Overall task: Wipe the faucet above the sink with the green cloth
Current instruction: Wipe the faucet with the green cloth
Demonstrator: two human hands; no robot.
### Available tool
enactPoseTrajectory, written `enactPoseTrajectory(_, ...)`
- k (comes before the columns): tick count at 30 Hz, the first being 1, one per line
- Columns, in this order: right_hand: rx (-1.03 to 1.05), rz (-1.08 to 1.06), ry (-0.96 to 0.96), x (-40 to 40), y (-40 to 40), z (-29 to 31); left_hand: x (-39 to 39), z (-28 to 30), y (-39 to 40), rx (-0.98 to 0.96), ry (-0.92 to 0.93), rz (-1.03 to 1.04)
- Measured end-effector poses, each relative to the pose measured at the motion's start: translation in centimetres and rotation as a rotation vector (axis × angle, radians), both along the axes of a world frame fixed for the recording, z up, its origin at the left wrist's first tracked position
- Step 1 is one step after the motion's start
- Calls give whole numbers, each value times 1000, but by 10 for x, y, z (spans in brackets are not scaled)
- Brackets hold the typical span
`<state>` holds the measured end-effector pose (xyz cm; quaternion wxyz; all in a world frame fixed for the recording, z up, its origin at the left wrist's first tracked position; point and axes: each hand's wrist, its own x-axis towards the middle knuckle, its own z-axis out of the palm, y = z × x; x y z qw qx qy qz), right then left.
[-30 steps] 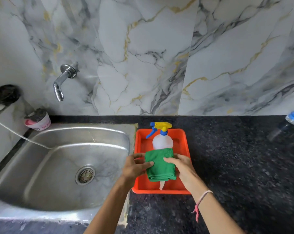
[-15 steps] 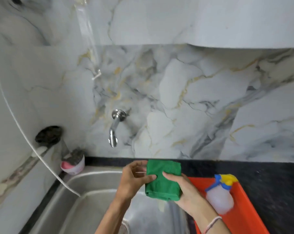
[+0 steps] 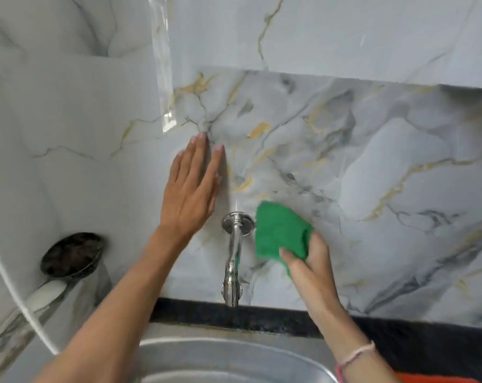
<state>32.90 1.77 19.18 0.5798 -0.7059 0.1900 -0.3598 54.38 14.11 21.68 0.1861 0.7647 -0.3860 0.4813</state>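
Note:
The chrome faucet (image 3: 232,252) juts from the marble wall and hangs down over the steel sink (image 3: 228,357). My right hand (image 3: 313,275) grips the bunched green cloth (image 3: 280,233) just right of the faucet's round wall flange, the cloth close to or touching the flange edge. My left hand (image 3: 191,189) lies flat and open against the wall, up and left of the faucet, fingers pointing up.
A black round holder (image 3: 71,254) is fixed to the left wall, with a white cord (image 3: 10,286) running down past it. A black counter strip (image 3: 262,317) runs behind the sink. An orange tray edge (image 3: 439,378) shows at bottom right.
Both hands lifted the cloth from the tray to the wall. The left hand let go and now rests flat on the wall; the right hand alone holds the cloth beside the faucet.

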Motion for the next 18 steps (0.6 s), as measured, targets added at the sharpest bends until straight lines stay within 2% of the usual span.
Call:
enactPoseTrajectory(2, -488, 84, -5, 36, -1, 20, 31, -14, -11, 27, -137, 73)
enactPoseTrajectory(4, -932, 194, 126, 63, -2, 29, 51, -24, -18, -6, -257, 107)
enactPoseTrajectory(6, -1246, 257, 257, 80, -1, 26, 62, -28, -23, -62, -329, 97)
enactPoseTrajectory(8, -1456, 264, 279, 85, 0, 18, 67, -30, -25, -103, -355, 70)
enactPoseTrajectory(10, -1530, 257, 289, 82, -4, 12, 67, -28, -26, -115, -376, 52)
enactPoseTrajectory(13, -1532, 161, 297, 73, -4, 0, 65, -26, -26, -123, -384, 29)
enactPoseTrajectory(18, -1321, -73, 354, 51, 6, -30, 66, -26, -25, -137, -397, 24)
